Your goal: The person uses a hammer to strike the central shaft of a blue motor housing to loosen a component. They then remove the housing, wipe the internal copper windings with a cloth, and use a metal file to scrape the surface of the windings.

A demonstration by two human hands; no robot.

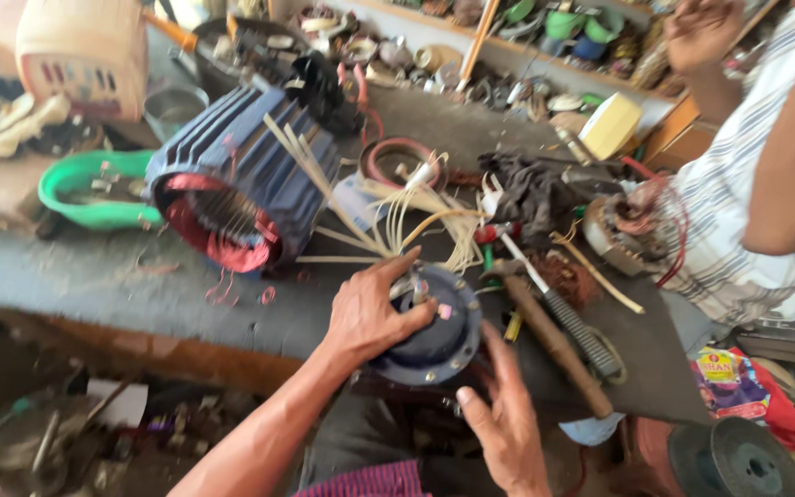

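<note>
Holding the round dark blue metal end cover (432, 329) of a motor at the near edge of the grey bench (66, 276), the left hand (372, 313) lies on top of it with the fingers curled over the rim and the thumb stretched toward the pale leads, so it grips the cover. The right hand (506, 419) is below and to the right, open with the fingers spread, its fingertips close to the lower rim of the cover; I cannot tell if they touch it. To do this step well, I judge that the cover needs support from both sides, because it hangs partly over the bench edge and can tip down. The bundle of cream insulated wires (397, 216) runs from the big blue ribbed motor housing with red copper winding (232, 189) toward the cover, so the cover should be turned slowly so that the wires are not pinched or pulled. A wooden-handled hammer (549, 336) and a black ribbed tool handle (581, 331) lie just beside the cover on the right, and the right hand should stay clear of them. Another person in a striped shirt (738, 202) stands at the far right corner, well apart from the cover.
</note>
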